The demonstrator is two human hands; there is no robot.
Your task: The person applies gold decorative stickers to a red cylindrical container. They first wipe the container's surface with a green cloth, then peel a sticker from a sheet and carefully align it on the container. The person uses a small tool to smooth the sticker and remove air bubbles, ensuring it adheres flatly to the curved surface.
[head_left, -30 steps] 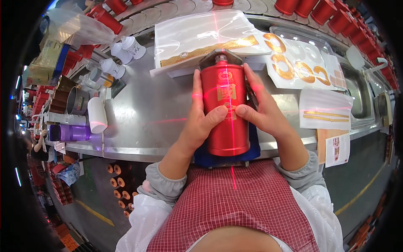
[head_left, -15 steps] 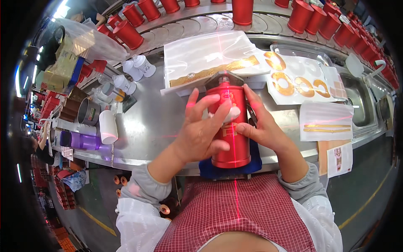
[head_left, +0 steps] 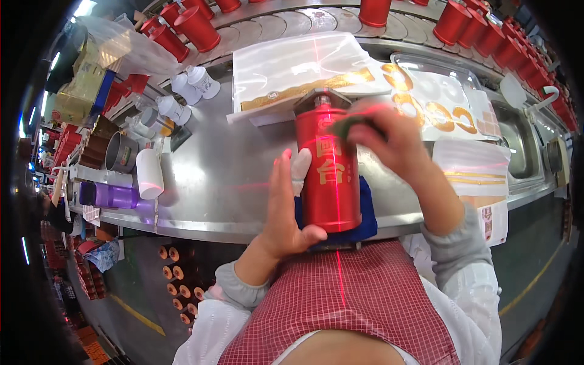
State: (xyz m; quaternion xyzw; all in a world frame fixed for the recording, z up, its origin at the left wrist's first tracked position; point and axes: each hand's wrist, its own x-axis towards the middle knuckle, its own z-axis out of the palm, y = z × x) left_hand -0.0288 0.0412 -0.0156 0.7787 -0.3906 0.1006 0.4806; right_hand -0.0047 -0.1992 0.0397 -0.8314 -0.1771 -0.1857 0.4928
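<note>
I looked down on a steel workbench whose front edge ran just before my red-checked apron; bare metal lay open to the left of the work. A tall red cylindrical bottle lay on a dark blue pad at that edge, neck pointing away. My left hand was spread flat against its left side, thumb under its base. My right hand was curled on its upper right, pressing a blurred green object.
</note>
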